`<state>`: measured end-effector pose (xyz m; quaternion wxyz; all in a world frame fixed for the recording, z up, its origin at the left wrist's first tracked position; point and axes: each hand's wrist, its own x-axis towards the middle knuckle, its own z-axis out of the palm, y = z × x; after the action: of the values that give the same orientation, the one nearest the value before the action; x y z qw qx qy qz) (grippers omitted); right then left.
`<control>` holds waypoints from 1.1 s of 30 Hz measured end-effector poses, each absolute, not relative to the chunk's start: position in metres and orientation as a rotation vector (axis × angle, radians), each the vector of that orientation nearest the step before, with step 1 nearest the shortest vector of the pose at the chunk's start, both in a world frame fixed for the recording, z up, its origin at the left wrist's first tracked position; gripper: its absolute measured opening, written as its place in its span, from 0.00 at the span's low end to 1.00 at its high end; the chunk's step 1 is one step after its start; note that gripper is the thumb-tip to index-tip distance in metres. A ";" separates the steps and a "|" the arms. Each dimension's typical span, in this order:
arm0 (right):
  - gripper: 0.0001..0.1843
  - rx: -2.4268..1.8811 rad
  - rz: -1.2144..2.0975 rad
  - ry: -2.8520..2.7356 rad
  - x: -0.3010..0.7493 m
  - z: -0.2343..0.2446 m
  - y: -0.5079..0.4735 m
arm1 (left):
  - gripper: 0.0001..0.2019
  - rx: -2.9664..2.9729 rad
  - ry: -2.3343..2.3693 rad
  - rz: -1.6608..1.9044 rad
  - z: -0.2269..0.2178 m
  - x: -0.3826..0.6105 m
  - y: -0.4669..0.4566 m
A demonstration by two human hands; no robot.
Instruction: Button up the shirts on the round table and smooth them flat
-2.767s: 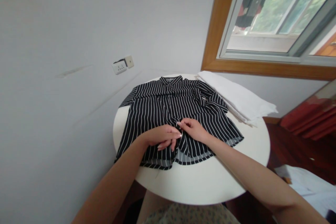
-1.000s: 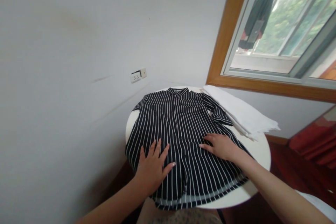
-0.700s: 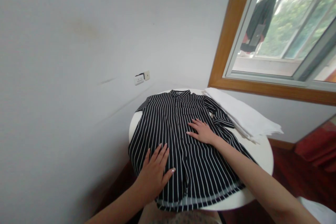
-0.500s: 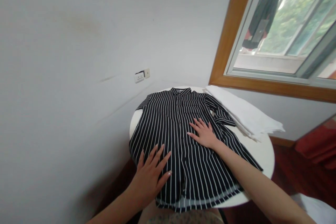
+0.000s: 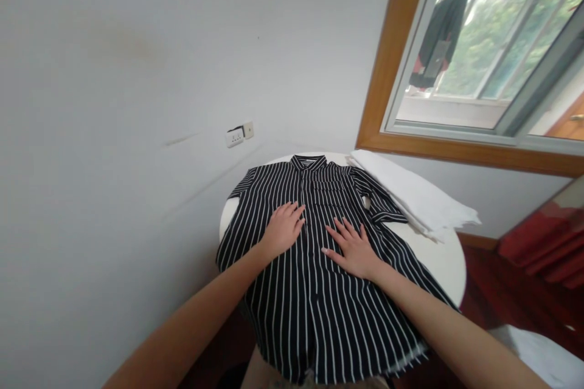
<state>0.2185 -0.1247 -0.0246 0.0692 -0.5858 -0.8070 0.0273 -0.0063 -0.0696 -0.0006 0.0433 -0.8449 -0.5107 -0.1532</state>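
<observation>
A black shirt with white stripes (image 5: 292,279) lies spread front side up on a round white table (image 5: 449,261), its collar at the far end. The hem hangs over the near edge. My left hand (image 5: 283,228) rests on the chest part, left of the button line, fingers stretched forward and fairly close together. Lower down on the right half of the shirt, my right hand (image 5: 353,249) lies flat with its fingers spread. Neither hand grips the cloth.
Folded white cloth (image 5: 410,188) lies at the table's right back edge, beside the shirt's sleeve. A wall with a socket (image 5: 235,137) runs along the left. The wood-framed window (image 5: 371,103) is at the right. Something white (image 5: 542,352) shows at lower right.
My left hand has slid forward from the lower left of the shirt to the chest. My right hand has stayed nearly in place. The shirt's hem now hangs further toward me.
</observation>
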 end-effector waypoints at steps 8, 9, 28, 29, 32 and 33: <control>0.39 -1.794 0.078 -2.422 0.229 -0.022 -0.160 | 0.31 -2.571 -1.735 -0.296 -0.033 0.000 -0.090; 0.40 -1.810 0.081 -2.427 0.229 -0.019 -0.163 | 0.32 -2.584 -1.727 -0.284 -0.031 0.000 -0.097; 0.34 -2.004 0.056 -2.232 0.235 -0.029 -0.003 | 0.31 -2.639 -1.643 -0.262 -0.034 -0.007 -0.157; 0.36 -2.012 0.057 -2.221 0.237 -0.033 -0.008 | 0.31 -2.633 -1.668 -0.240 -0.033 -0.007 -0.161; 0.38 -2.020 0.026 -2.192 0.242 -0.042 -0.030 | 0.31 -2.667 -1.711 -0.130 -0.020 -0.003 -0.176; 0.38 -2.017 0.005 -2.180 0.242 -0.044 -0.039 | 0.31 -2.693 -1.702 -0.087 -0.012 -0.001 -0.179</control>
<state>0.2423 -0.0386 -0.0441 0.0858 -0.6766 -0.7313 0.0018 -0.0008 -0.1785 -0.0123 -0.0227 -0.8449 -0.5338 -0.0272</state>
